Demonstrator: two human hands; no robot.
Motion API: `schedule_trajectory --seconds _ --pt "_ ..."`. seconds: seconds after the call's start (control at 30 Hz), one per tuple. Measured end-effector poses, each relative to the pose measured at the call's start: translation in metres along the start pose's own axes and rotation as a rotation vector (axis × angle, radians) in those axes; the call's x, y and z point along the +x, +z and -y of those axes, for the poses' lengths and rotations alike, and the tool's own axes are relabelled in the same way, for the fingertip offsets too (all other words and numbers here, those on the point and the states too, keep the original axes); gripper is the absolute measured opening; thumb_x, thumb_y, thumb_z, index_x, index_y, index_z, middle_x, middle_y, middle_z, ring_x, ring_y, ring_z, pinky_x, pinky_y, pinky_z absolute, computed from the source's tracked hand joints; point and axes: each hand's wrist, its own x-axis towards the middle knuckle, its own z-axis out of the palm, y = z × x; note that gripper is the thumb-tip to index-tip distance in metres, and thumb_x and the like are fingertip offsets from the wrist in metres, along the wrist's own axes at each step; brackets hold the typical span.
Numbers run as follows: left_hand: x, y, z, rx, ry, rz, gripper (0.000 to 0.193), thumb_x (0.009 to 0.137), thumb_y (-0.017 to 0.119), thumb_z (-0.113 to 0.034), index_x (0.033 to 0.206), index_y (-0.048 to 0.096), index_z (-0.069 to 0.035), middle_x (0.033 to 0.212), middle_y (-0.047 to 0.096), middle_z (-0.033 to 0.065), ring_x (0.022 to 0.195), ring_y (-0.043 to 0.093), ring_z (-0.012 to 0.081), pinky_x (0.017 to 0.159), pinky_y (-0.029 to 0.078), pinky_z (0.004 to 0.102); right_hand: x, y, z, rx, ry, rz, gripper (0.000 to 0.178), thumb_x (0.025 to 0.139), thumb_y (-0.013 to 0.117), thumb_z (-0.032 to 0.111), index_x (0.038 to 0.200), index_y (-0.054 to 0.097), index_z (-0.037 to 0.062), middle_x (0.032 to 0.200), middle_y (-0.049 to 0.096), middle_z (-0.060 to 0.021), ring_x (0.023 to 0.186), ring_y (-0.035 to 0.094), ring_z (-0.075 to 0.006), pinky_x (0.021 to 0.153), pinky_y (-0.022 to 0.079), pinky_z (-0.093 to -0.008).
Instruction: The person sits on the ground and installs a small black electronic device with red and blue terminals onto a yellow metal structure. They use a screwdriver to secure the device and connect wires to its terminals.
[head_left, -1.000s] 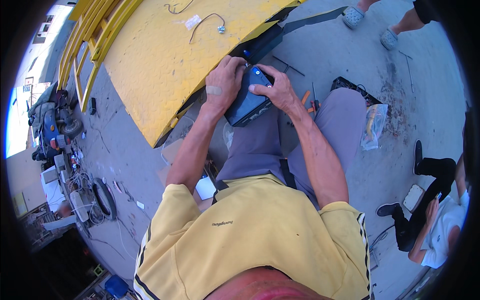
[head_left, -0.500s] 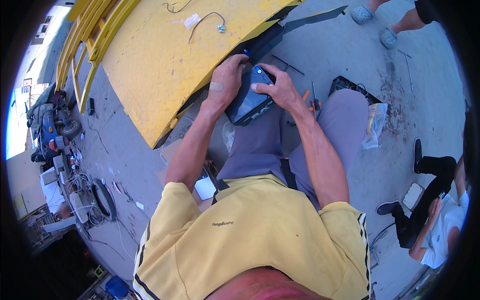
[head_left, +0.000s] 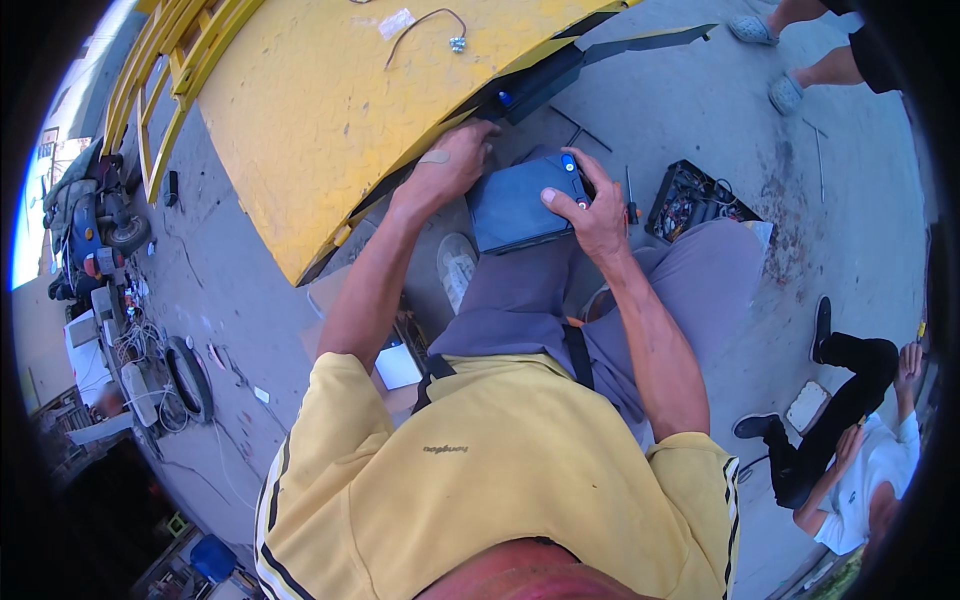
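Note:
A black battery [head_left: 525,205], with one blue and one red terminal on its right end, rests on my thigh. My right hand [head_left: 600,215] is closed round that end, the thumb on top near the red terminal. My left hand [head_left: 452,160] is beside the battery's far left corner, along the edge of a yellow metal platform [head_left: 330,120]. Its fingers are loosely bent and apart, with nothing visible in them. Under the platform's edge, just beyond that hand, a dark compartment [head_left: 520,95] shows a blue terminal [head_left: 505,98].
A black tray of small parts [head_left: 690,200] lies right of my knee, near a screwdriver [head_left: 631,205] and a T-handled rod [head_left: 580,128]. A brown cable [head_left: 425,30] lies on the platform. One person [head_left: 860,440] sits at right; another person's clogs [head_left: 785,95] show at far right.
My left hand has come off the battery to its far left side. The battery, in my right hand, has turned and shifted right. The view has moved, uncovering the parts tray.

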Motion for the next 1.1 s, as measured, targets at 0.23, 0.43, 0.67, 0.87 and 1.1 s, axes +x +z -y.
schedule_trajectory --seconds 0.23,0.43,0.67,0.87,1.1 --pt "-0.04 0.014 0.023 -0.205 -0.258 0.099 0.026 0.099 0.057 -0.005 0.121 0.069 0.001 0.099 0.074 0.0183 0.089 0.071 0.0342 0.084 0.055 0.0427 -0.01 -0.024 -0.003 0.018 0.087 -0.022 0.072 0.079 0.082 0.035 0.136 0.062 -0.0044 0.131 0.063 -0.0205 0.123 0.061 -0.0301 0.106 0.047 -0.0382" --pt "-0.042 0.074 0.05 -0.016 -0.162 0.043 0.023 0.097 0.059 -0.008 0.115 0.071 0.002 0.104 0.073 0.0251 0.099 0.07 0.0435 0.086 0.056 0.0473 -0.013 -0.036 -0.009 0.05 0.118 -0.018 0.07 0.079 0.082 0.033 0.134 0.062 -0.0048 0.13 0.065 -0.0213 0.119 0.063 -0.0309 0.104 0.048 -0.0381" --pt "-0.036 0.111 0.072 -0.36 -0.383 0.037 0.034 0.101 0.064 -0.023 0.122 0.067 0.004 0.106 0.075 0.0215 0.098 0.073 0.0387 0.09 0.057 0.0474 -0.018 -0.038 -0.01 0.009 0.105 -0.037 0.07 0.079 0.082 0.036 0.133 0.064 -0.0051 0.125 0.068 -0.0204 0.114 0.066 -0.0288 0.101 0.049 -0.0369" --pt "0.003 0.126 0.056 -1.378 -0.671 -0.234 0.063 0.1 0.068 -0.044 0.144 0.053 -0.002 0.128 0.064 0.0203 0.111 0.065 0.0308 0.097 0.054 0.0453 -0.019 -0.044 -0.011 0.049 0.139 -0.043 0.071 0.079 0.082 0.038 0.133 0.064 -0.0042 0.119 0.07 -0.0192 0.108 0.068 -0.0265 0.097 0.051 -0.0349" --pt "0.063 0.113 0.02 -1.587 -0.909 -0.429 0.082 0.103 0.049 -0.063 0.152 0.04 0.002 0.153 0.044 0.0265 0.139 0.047 0.039 0.11 0.045 0.0578 -0.022 -0.048 -0.013 0.018 0.153 -0.055 0.074 0.078 0.082 0.04 0.135 0.064 -0.0034 0.121 0.07 -0.0195 0.111 0.068 -0.0275 0.1 0.05 -0.0357"
